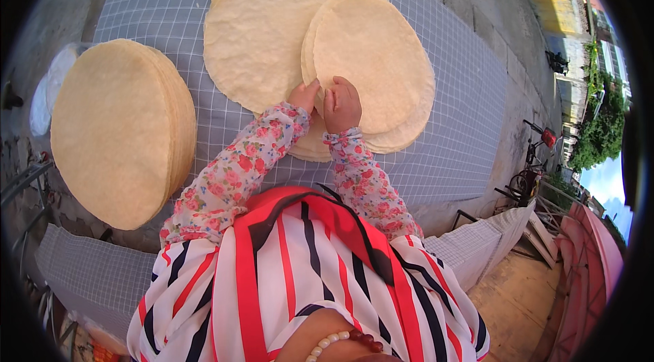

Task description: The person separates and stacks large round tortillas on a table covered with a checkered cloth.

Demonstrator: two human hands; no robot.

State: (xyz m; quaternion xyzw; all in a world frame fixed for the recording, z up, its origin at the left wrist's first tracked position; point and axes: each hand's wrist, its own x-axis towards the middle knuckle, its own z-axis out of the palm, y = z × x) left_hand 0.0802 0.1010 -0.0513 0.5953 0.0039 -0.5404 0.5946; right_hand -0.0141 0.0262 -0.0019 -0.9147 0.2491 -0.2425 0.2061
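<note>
A small stack of thin, pale, round flatbreads (371,55) lies in front of me, on top of wider flatbreads (255,35) that overlap beneath it. Both hands meet at its near-left edge. My left hand (304,95) is closed, its fingertips pinching at the rim. Right beside it, my right hand (343,104) is curled over the same edge with its fingers bent in; the fingertips are partly hidden. At the left stands a tall, neat pile of round flatbreads (112,133), apart from both hands.
A grey checked cloth (463,130) covers the table under the breads. A clear plastic bag (48,96) sits beyond the tall pile. To the right are a parked bicycle (528,171) and another checked-cloth surface (466,243). Metal bars (27,181) stand at the left.
</note>
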